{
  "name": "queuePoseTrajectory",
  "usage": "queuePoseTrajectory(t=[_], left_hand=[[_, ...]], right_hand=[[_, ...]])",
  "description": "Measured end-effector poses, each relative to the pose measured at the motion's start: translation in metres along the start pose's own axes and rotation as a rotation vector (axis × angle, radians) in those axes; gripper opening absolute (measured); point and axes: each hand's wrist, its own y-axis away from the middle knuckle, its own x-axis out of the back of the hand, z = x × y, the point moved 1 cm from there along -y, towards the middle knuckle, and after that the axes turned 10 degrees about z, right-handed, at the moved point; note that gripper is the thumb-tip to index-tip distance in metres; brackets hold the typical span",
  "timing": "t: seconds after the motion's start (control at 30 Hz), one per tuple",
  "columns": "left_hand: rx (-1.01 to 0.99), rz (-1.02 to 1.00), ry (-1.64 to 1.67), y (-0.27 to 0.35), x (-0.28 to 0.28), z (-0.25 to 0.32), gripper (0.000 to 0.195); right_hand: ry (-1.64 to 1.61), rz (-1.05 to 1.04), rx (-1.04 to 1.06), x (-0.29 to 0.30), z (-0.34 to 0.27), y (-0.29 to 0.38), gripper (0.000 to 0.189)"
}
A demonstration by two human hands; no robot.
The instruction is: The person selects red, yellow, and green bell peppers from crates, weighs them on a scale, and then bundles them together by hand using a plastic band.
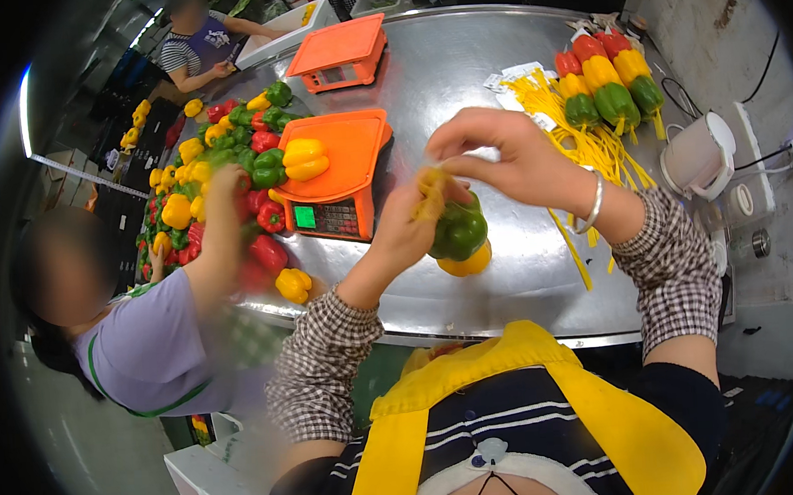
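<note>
My left hand [411, 216] is closed on the gathered yellow mesh netting above a green bell pepper [460, 230]. Under the green pepper a yellow bell pepper [467, 262] shows, close over the steel table. My right hand [499, 149] meets the left at the top of the netting, thumb and forefinger pinched together on what looks like its end; the fingertips are slightly blurred. Beyond my right wrist lies a bunch of yellow net sleeves [592, 157] with white tags. Netted stacks of red, yellow and green peppers [607, 78] lie at the far right.
An orange digital scale [336, 156] carries a yellow pepper [305, 159]; a second orange scale [338, 50] stands behind. At left, a co-worker [150, 337] reaches into piled loose peppers [195, 185]. Another person [197, 45] works by a white foam box [288, 33]. A white kettle [697, 154] stands right.
</note>
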Motion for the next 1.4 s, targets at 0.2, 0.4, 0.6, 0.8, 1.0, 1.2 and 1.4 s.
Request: queuePoseTrajectory(t=[0.2,0.4,0.6,0.8,1.0,1.2,1.4], left_hand=[[-0.424,0.065,-0.426,-0.026,0.003,0.012,0.008],[-0.528,-0.056,-0.576,-0.052,-0.003,0.028,0.048],[-0.125,-0.288,-0.329,-0.037,0.018,0.018,0.036],[-0.212,0.029,-0.135,-0.029,0.025,0.007,0.009],[-0.124,0.056,-0.172,-0.034,0.028,0.022,0.014],[-0.022,0.126,0.027,-0.031,0.035,0.042,0.015],[-0.109,0.08,-0.096,-0.035,0.036,0.061,0.03]], right_hand=[[0.06,-0.347,-0.516,-0.003,0.039,0.025,0.041],[-0.047,-0.238,-0.457,-0.005,0.043,0.027,0.017],[0.255,-0.255,0.027,0.017,-0.008,-0.011,0.012],[-0.051,0.107,-0.197,0.048,-0.027,-0.026,0.01],[0.196,-0.112,0.013,0.006,-0.013,-0.016,0.016],[-0.362,0.169,-0.279,0.033,-0.008,-0.024,0.016],[-0.175,-0.123,-0.438,-0.006,0.007,-0.002,0.013]])
